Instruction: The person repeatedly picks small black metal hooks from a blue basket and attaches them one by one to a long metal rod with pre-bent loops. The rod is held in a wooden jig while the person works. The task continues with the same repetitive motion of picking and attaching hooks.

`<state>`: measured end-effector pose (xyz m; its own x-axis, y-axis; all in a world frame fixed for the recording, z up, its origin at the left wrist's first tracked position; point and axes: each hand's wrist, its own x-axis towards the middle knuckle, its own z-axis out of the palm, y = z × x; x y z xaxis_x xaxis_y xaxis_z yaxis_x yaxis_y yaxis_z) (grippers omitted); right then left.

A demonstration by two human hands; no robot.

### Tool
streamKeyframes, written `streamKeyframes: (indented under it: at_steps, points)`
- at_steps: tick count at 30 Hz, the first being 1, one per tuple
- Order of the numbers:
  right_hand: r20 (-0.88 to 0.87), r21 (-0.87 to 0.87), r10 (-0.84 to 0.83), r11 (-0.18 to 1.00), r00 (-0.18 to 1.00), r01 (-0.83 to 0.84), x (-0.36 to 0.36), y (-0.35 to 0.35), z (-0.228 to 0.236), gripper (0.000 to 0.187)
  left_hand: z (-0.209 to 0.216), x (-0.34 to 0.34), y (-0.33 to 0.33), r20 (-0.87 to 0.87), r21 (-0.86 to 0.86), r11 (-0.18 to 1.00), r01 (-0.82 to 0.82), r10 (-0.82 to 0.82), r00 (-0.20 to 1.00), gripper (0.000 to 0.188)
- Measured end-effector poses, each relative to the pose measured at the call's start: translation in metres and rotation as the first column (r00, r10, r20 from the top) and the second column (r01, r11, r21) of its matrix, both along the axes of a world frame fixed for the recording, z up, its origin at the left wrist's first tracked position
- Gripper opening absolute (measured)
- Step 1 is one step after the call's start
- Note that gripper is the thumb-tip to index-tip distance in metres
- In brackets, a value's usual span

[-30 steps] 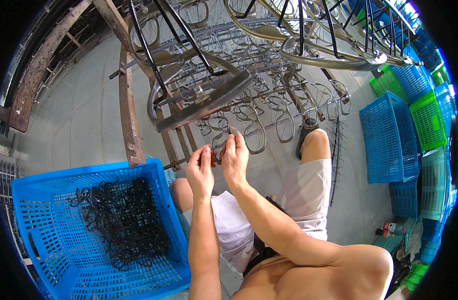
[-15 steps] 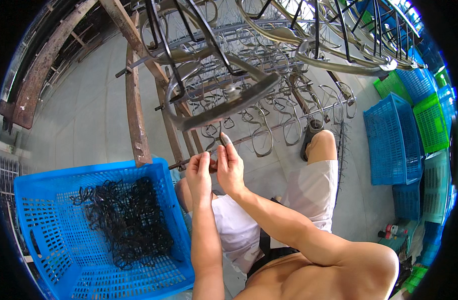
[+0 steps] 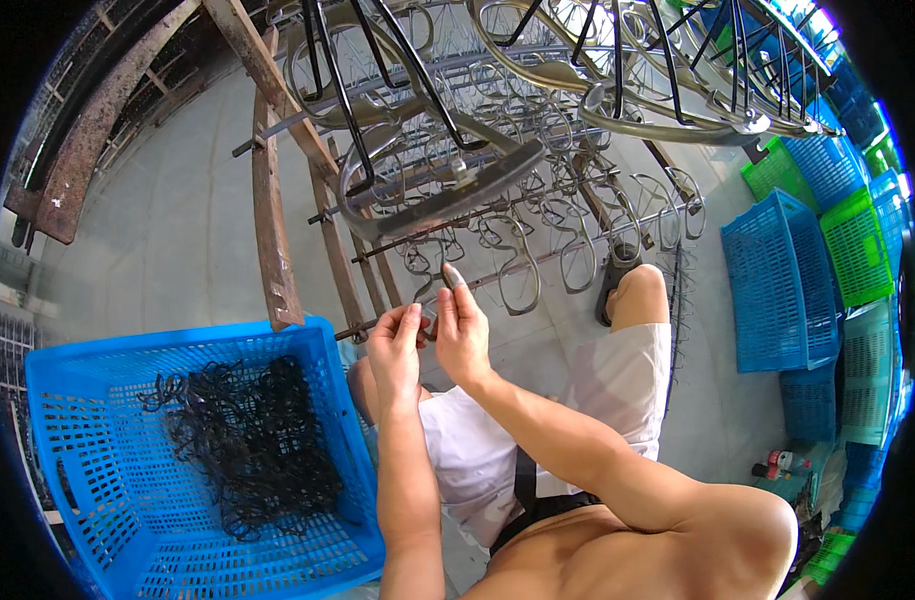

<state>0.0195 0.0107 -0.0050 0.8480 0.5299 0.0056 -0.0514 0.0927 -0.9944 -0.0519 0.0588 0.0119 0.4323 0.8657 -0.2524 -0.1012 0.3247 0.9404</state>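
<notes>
At the far left sits a big blue basket (image 3: 88, 440), with a messy heap of black loops (image 3: 258, 440) in it. A rusty bar (image 3: 278, 260) stands behind its right back corner. Next comes the left hand (image 3: 395, 352), with its thumb and fingers bent close together. The nearest wire frame (image 3: 425, 262) is just above the hands, by the fingertips. The right hand (image 3: 463, 340) is just beside the left, with its fingers close together and pointing up. I cannot tell what either hand is holding; it is too small to see. More grey frames (image 3: 536, 290) hang to the right. Then come the pale shorts (image 3: 618, 400), a blue crate (image 3: 778, 285) and a green crate (image 3: 858, 240).
</notes>
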Motion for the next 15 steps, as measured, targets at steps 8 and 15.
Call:
streamKeyframes:
  at_steps: [8, 15]
  points:
    - [-0.224, 0.173, 0.022, 0.985, 0.974, 0.017, 0.001, 0.000, 0.009, 0.035, 0.004, 0.011, 0.003, -0.121, 0.177, 0.979, 0.100, -0.079, 0.990, 0.024]
    - [-0.246, 0.067, 0.109, 0.993, 0.963, -0.095, 0.008, -0.039, -0.027, 0.039, -0.006, 0.003, 0.013, -0.318, 0.337, 0.812, 0.476, -0.378, 0.870, 0.024]
